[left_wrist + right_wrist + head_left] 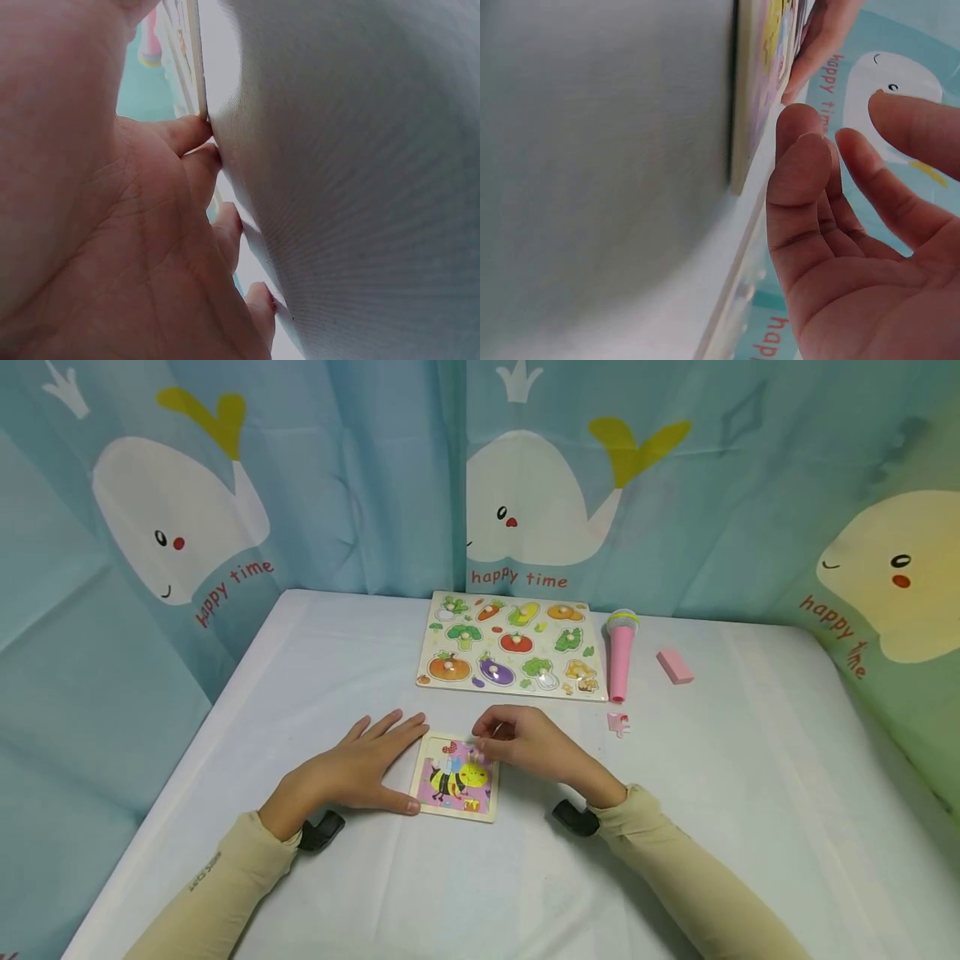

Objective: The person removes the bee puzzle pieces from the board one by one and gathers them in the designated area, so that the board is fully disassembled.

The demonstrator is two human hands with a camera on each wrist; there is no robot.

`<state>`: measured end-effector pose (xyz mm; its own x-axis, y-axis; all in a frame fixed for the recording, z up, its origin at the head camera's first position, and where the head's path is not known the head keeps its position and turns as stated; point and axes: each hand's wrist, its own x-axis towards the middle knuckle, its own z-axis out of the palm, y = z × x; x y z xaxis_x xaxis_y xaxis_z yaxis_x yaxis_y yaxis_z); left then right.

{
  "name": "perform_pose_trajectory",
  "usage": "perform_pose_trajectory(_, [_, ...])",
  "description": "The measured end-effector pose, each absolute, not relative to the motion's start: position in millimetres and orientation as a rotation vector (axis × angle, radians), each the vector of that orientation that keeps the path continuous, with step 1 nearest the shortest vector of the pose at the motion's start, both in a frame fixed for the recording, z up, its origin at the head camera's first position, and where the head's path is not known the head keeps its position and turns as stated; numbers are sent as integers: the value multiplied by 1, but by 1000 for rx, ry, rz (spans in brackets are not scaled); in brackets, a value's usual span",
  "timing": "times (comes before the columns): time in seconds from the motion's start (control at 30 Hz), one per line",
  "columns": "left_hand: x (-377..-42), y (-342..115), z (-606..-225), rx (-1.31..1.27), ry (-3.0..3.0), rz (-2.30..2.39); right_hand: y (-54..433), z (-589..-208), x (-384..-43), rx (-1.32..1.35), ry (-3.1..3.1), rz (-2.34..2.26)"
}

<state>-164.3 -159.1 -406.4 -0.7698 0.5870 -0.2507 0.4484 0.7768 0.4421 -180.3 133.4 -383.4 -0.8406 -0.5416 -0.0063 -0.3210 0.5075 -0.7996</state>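
Note:
A small bee jigsaw puzzle (456, 777) in a wooden frame lies flat on the table between the hands. Fingers of the left hand (352, 770) are spread along its left side. The thumb rests at the lower left corner and the fingertips are by the upper left one. Over the upper right corner hovers the right hand (528, 745), covering part of the picture. In the right wrist view, that hand's fingers (802, 169) bend loosely and nothing shows between them and the thumb. A loose pink puzzle piece (618, 724) lies to the right.
Behind the puzzle lies a vegetable peg board (480, 689). A pink toy microphone (620, 660) stands out to its right, lying on the white tablecloth (360, 877). Farther right is a pink block (675, 667). Blue whale-print curtains (390, 510) close off the back and sides.

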Motion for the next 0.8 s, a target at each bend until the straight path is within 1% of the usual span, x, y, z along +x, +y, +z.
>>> perform_pose_trajectory(0.2, [-164, -160, -406, 798, 2588, 521, 122, -382, -180, -870, 2507, -1121])
perform_pose_trajectory(0.5, [-164, -160, -405, 808, 2588, 524, 108, -384, -179, -988, 2575, -887])
perform_pose_trajectory(0.8, [-165, -159, -404, 808, 2585, 515, 98, -385, -177, -954, 2604, -767])
